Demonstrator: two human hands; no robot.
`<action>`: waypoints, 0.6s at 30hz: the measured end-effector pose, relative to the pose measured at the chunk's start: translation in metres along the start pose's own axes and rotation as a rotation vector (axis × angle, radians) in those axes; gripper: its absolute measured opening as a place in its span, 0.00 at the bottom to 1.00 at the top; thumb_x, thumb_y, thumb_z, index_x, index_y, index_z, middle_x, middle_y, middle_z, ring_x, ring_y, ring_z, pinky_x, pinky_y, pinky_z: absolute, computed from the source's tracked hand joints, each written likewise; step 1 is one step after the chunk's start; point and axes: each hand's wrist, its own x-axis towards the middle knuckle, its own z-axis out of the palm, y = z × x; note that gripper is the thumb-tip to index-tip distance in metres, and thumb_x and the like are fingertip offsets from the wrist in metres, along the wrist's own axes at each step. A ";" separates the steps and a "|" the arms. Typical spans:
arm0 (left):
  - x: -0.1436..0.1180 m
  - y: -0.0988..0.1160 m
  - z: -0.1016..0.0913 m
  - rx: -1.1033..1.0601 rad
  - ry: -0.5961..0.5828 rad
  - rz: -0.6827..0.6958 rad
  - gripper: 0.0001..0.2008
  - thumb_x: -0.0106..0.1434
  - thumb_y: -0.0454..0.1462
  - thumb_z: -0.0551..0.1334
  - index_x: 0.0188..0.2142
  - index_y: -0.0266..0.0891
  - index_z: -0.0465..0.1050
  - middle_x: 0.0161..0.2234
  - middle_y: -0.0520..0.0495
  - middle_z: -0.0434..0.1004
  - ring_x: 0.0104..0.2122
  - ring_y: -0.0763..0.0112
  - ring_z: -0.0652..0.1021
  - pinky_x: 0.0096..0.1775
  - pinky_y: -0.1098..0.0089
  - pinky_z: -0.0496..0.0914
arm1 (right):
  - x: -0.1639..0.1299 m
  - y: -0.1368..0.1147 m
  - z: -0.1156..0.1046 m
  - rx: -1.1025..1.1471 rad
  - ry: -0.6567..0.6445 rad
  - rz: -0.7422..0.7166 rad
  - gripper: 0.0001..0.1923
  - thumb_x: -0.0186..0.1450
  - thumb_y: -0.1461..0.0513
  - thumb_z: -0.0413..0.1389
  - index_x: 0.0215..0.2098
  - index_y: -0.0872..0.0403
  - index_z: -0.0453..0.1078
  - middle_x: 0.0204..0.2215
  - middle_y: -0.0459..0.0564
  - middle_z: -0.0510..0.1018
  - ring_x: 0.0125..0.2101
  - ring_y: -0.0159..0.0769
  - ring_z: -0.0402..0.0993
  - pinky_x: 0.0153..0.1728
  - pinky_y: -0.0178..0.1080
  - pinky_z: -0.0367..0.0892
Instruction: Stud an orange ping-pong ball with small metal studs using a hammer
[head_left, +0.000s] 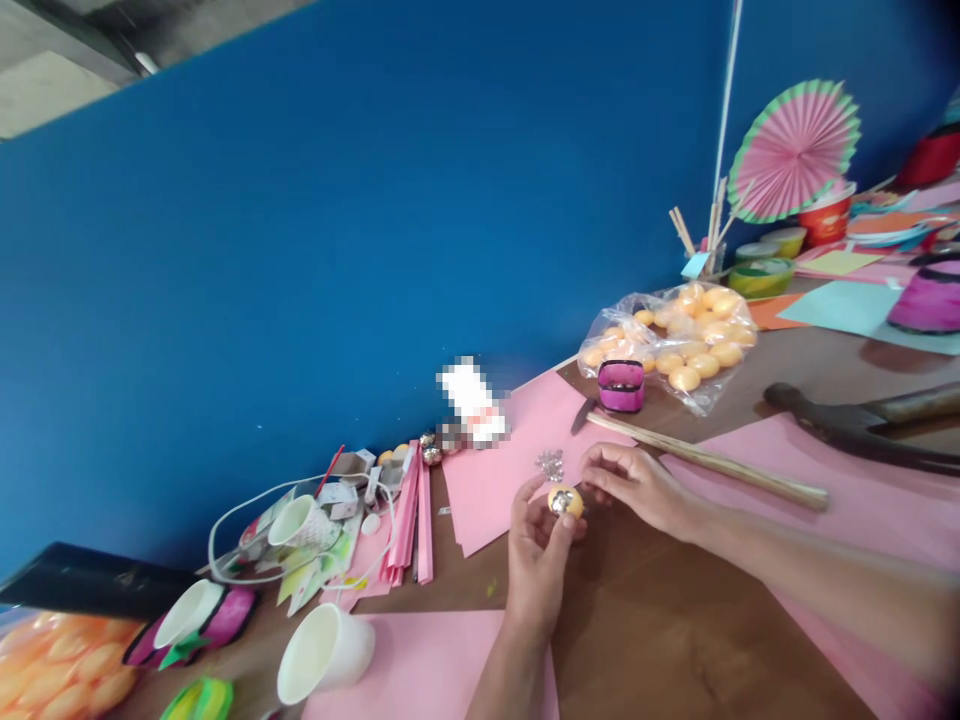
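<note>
The left hand [536, 560] closes its grip on a small orange ball [565, 500], fingertips pinching it just above the brown surface [660, 640]. The right hand [637, 485] meets the ball from the right; its fingertips are pinched together against it, on what cannot be told. A shiny silver piece sits on the ball's face. For good work, steady the ball with the left grip and press lightly, since the smooth round shell probably slips. Just beyond the grip lies a cluster of small silver bits [550, 464] on matte pink paper [510, 470]. Further right rest a thin wooden stick [712, 463] and a clear bag of orange balls [675, 345].
</note>
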 end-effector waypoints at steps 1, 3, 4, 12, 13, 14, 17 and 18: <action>0.000 0.001 0.000 0.010 -0.007 0.014 0.20 0.57 0.40 0.60 0.50 0.43 0.61 0.41 0.46 0.72 0.37 0.69 0.74 0.41 0.64 0.71 | 0.000 0.000 0.000 0.029 -0.007 0.020 0.14 0.60 0.51 0.52 0.29 0.54 0.65 0.22 0.44 0.69 0.22 0.29 0.64 0.24 0.34 0.61; -0.001 0.001 0.001 0.028 -0.023 0.037 0.16 0.58 0.39 0.60 0.46 0.42 0.63 0.42 0.45 0.71 0.38 0.69 0.74 0.41 0.65 0.70 | -0.001 -0.001 0.000 0.080 -0.016 0.062 0.15 0.60 0.51 0.52 0.29 0.55 0.66 0.23 0.45 0.70 0.22 0.29 0.64 0.25 0.34 0.61; -0.001 0.001 0.001 0.036 -0.025 0.051 0.16 0.58 0.39 0.60 0.45 0.41 0.63 0.42 0.45 0.71 0.40 0.68 0.73 0.42 0.66 0.70 | -0.001 -0.002 0.000 0.103 -0.019 0.081 0.16 0.60 0.51 0.53 0.29 0.55 0.67 0.23 0.45 0.71 0.23 0.29 0.65 0.25 0.34 0.61; 0.003 -0.006 -0.001 0.061 -0.025 0.092 0.18 0.52 0.36 0.65 0.42 0.39 0.66 0.39 0.46 0.71 0.39 0.68 0.73 0.41 0.68 0.67 | -0.005 -0.012 0.002 0.186 -0.083 0.073 0.11 0.57 0.56 0.58 0.32 0.55 0.67 0.25 0.45 0.71 0.26 0.28 0.65 0.30 0.34 0.62; 0.003 -0.006 -0.001 0.083 -0.017 0.089 0.18 0.52 0.36 0.65 0.43 0.39 0.66 0.40 0.45 0.71 0.40 0.67 0.73 0.42 0.68 0.67 | -0.005 -0.012 0.002 0.185 -0.087 0.068 0.11 0.57 0.56 0.58 0.31 0.55 0.67 0.25 0.45 0.71 0.26 0.28 0.64 0.29 0.34 0.62; 0.003 -0.006 -0.001 0.107 -0.006 0.085 0.19 0.53 0.37 0.65 0.45 0.40 0.67 0.42 0.44 0.71 0.41 0.66 0.72 0.43 0.67 0.67 | -0.004 -0.012 0.002 0.182 -0.090 0.064 0.11 0.57 0.56 0.58 0.31 0.55 0.67 0.25 0.44 0.71 0.25 0.28 0.64 0.29 0.34 0.62; 0.002 -0.003 0.000 0.147 0.014 0.054 0.22 0.54 0.37 0.63 0.49 0.42 0.65 0.46 0.44 0.70 0.44 0.65 0.71 0.45 0.66 0.67 | -0.004 -0.010 0.000 0.179 -0.105 0.043 0.10 0.57 0.56 0.58 0.30 0.55 0.67 0.24 0.44 0.70 0.26 0.28 0.64 0.30 0.34 0.61; 0.001 -0.003 0.001 0.137 0.014 0.048 0.24 0.54 0.37 0.63 0.51 0.43 0.63 0.46 0.45 0.70 0.44 0.66 0.71 0.45 0.66 0.67 | -0.004 -0.010 0.000 0.184 -0.117 0.032 0.10 0.57 0.55 0.58 0.29 0.55 0.67 0.26 0.44 0.71 0.28 0.29 0.65 0.32 0.35 0.62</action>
